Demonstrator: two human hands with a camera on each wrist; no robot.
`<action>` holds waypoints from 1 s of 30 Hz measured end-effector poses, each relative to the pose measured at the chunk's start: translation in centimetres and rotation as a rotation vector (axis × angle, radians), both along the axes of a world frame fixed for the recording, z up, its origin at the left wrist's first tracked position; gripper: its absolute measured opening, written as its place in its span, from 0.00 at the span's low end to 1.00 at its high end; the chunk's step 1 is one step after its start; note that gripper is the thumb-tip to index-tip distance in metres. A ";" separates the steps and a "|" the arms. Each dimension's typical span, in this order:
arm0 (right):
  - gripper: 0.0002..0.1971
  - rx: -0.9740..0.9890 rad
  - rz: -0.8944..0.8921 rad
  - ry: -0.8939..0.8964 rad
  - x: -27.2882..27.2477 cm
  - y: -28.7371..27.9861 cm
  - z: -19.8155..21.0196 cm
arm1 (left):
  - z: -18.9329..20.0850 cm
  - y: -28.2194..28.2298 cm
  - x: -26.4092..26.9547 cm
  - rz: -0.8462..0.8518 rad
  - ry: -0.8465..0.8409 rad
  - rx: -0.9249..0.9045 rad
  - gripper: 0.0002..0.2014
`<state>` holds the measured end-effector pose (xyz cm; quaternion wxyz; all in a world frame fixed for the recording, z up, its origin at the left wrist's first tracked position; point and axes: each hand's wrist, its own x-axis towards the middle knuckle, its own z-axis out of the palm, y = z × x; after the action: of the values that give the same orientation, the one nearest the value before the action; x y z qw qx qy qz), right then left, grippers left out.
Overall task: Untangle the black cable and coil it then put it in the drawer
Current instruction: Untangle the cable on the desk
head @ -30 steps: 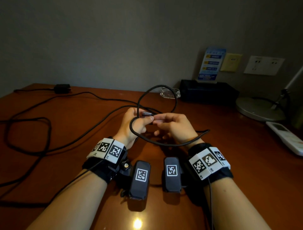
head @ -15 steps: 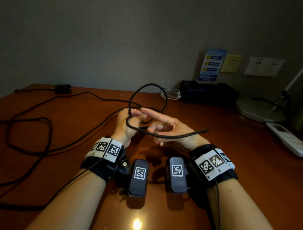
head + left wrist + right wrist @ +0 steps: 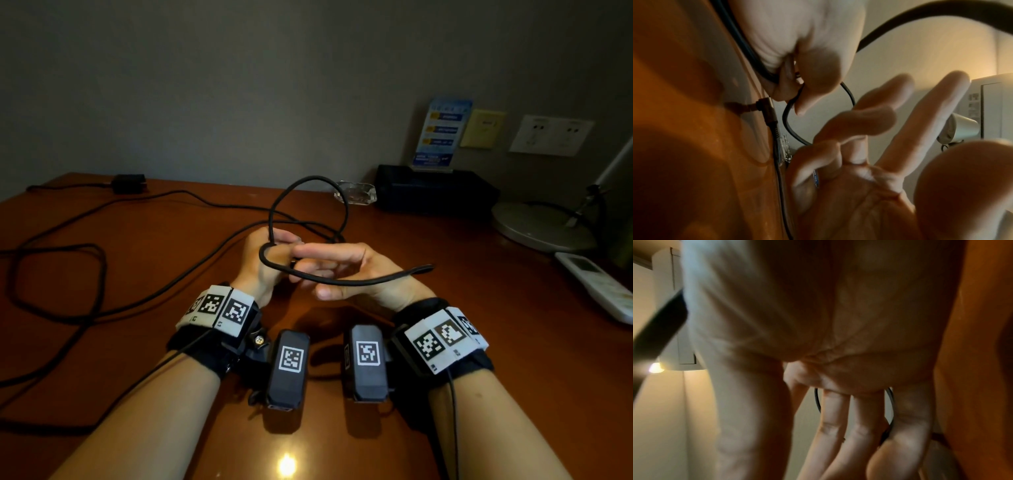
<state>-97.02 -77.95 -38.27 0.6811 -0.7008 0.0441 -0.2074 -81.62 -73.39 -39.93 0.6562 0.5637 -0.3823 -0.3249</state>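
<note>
The black cable (image 3: 310,177) stands in a loop above both hands, over the brown desk (image 3: 513,342). My left hand (image 3: 263,263) grips it where the loop crosses; in the left wrist view its little and ring fingers (image 3: 807,164) curl round a strand (image 3: 784,116). My right hand (image 3: 346,267) points its index finger left, its other fingers bent. Seen from the left wrist, the right hand (image 3: 807,32) pinches the thin strand between thumb and finger. The cable's free end (image 3: 424,269) sticks out right across that hand. The right wrist view shows the palm (image 3: 818,321) and cable (image 3: 891,410) behind the fingers.
Other black leads (image 3: 99,274) sprawl over the left of the desk, running to an adapter (image 3: 129,179) by the wall. At the back right stand a glass dish (image 3: 356,193), a black box (image 3: 435,192), a lamp base (image 3: 541,226) and a white remote (image 3: 596,287).
The right hand has let go of the shared fingertip pinch, straightened its index finger and turned palm-up. The loop has shifted left, and the tail now lies flatter across the right hand.
</note>
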 end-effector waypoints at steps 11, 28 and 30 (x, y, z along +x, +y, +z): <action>0.35 -0.104 -0.003 0.117 1.4 1.7 -0.2 | -0.4 0.5 0.6 -0.067 0.078 0.009 0.07; 0.10 -0.132 -0.122 0.107 2.3 1.9 -0.3 | -0.7 1.3 0.5 -0.240 0.028 0.247 0.13; 0.08 -0.114 -0.244 0.039 2.4 1.6 -0.4 | -0.7 -0.1 0.0 -0.121 -0.069 0.182 0.08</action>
<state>-94.66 -76.36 -38.64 0.6090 -0.7316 0.1302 -0.2772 -81.61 -73.53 -40.63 0.5679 0.6076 -0.4068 -0.3780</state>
